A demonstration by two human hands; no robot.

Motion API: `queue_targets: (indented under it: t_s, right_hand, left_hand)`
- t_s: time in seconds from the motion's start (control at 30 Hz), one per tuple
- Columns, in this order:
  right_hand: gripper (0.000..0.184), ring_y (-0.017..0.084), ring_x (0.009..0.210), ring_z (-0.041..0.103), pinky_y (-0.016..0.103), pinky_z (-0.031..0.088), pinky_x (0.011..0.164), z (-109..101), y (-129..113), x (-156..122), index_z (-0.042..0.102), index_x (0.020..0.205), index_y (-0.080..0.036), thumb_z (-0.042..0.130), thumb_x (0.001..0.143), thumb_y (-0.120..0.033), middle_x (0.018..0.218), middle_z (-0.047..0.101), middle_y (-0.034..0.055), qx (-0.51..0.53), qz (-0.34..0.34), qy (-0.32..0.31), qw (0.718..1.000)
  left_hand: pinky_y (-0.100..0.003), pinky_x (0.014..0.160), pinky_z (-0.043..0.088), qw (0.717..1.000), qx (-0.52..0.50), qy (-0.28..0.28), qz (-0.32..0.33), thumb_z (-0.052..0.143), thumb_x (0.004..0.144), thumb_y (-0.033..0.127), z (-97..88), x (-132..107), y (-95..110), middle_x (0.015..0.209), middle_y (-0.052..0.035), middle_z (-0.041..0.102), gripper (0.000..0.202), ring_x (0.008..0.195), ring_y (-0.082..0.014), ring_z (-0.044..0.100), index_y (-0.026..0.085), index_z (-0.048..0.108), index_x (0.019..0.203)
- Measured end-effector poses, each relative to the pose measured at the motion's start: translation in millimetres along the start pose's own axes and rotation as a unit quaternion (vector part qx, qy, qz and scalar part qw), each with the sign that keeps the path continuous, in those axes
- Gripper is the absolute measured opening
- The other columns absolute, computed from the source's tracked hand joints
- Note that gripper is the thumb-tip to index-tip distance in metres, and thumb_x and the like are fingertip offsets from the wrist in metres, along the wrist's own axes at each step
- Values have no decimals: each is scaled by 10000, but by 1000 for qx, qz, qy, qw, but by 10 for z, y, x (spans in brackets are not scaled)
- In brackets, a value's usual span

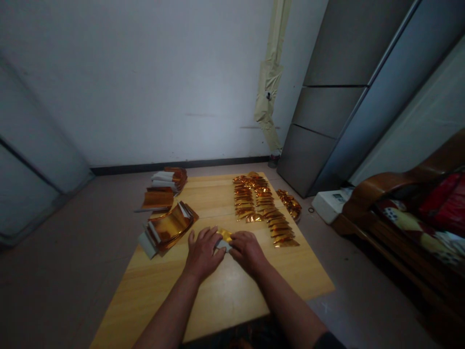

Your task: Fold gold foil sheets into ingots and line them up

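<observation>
A small sheet of gold foil paper (pixel 225 236) with a pale grey underside lies on the wooden table, partly folded. My left hand (pixel 205 252) grips its left side, fingers bent over the paper and thumb at the near edge. On the opposite side my right hand (pixel 249 249) pinches the paper the same way, so fingers cover both ends. Left of my hands rests a loose stack of gold foil sheets (pixel 170 225), some curled to show grey backs. Rows of folded gold foil pieces (pixel 278 220) stand to the right.
More foil sheets (pixel 160 198) overhang the left edge of the table (pixel 210 194). Beyond the right edge, a container of folded gold pieces (pixel 289 203) sits low. A refrigerator (pixel 323 106), white box (pixel 331 203) and wooden bench (pixel 363 237) stand on the right; a wall (pixel 163 87) is behind.
</observation>
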State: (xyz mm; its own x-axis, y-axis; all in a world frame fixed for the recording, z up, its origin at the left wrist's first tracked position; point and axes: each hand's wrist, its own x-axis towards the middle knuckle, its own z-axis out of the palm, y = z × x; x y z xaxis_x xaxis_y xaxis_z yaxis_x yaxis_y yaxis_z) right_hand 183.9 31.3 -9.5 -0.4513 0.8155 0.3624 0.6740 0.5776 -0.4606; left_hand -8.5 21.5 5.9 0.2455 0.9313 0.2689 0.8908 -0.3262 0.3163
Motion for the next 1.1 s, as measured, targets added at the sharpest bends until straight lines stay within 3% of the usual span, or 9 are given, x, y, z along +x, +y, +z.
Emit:
queue_targets:
  t_s: [0.33,0.67,0.97,1.1]
  right_hand:
    - [111,195,1022,590,354,388,929,-1,-26,19,717,959,-241,655,867,-234,1070,711,33,-10,1,1,1000]
    - [94,186,1010,599,338,378,922,-39,-63,21,721,915,-238,635,878,-230,1057,716,27,10,1,14,1000]
    - [279,181,1022,593,330,398,928,-93,-88,4,710,1036,-251,573,826,-126,1082,706,26,33,4,20,999]
    - [197,185,1021,597,337,400,926,-73,-59,8,730,974,-262,594,857,-182,1085,706,26,31,8,16,999]
  left_hand:
    - [-660,1094,165,1000,8,2,11,620,755,332,-18,-18,6,1376,-60,567,334,1280,-320,460,284,631,1085]
    - [-643,1089,181,999,21,20,14,553,818,282,13,-12,-16,1343,-49,598,257,1253,-297,489,303,661,1050]
    - [-639,1085,186,1000,16,21,16,565,817,299,17,-15,-31,1341,-48,601,284,1254,-305,483,320,671,1081]
    - [-633,1080,186,999,16,23,19,575,793,285,16,-21,-28,1340,-45,598,298,1253,-307,475,313,670,1074]
